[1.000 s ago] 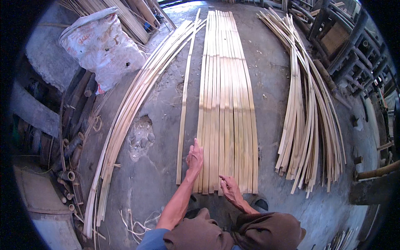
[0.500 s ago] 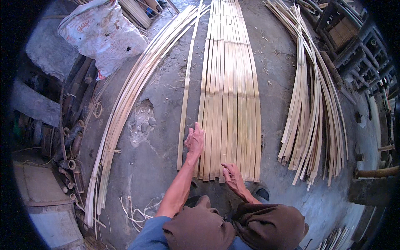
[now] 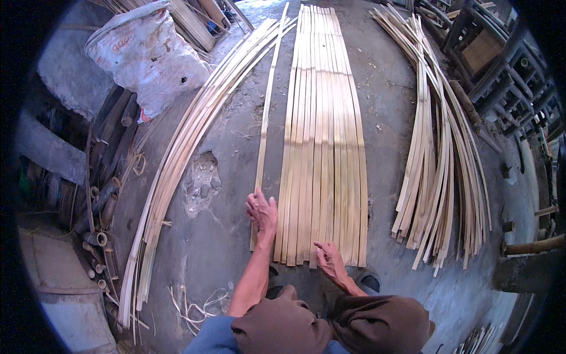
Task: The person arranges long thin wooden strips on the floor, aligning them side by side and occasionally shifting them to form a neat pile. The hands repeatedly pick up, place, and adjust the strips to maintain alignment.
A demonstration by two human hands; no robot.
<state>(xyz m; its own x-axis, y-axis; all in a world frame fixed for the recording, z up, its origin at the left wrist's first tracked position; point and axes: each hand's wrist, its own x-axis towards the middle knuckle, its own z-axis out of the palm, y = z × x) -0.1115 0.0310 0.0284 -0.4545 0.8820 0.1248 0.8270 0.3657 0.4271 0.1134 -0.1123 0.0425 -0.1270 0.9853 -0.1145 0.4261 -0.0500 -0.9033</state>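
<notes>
A row of long, flat bamboo strips (image 3: 323, 177) lies side by side on the floor before me, running away from my feet. Left of the row lies a single bamboo strip (image 3: 266, 118), with a narrow gap between. My left hand (image 3: 262, 213) is over the near part of this single strip, its fingers bent around it; the strip's near end shows below the hand. At the near ends of the row is my right hand (image 3: 331, 259), its index finger stretched to the left over the strips and the other fingers loosely bent. It holds nothing that I can see.
A bundle of bamboo strips (image 3: 177, 141) curves along the left, and another bundle (image 3: 436, 159) fans out on the right. A white sack (image 3: 144, 62) and bamboo poles (image 3: 109, 194) stand at the left. The concrete floor (image 3: 227, 171) has a broken hole (image 3: 202, 183).
My left hand has moved left and nearer, from the row's left edge onto the single strip. My right hand stays at the row's near ends. The view has shifted slightly.
</notes>
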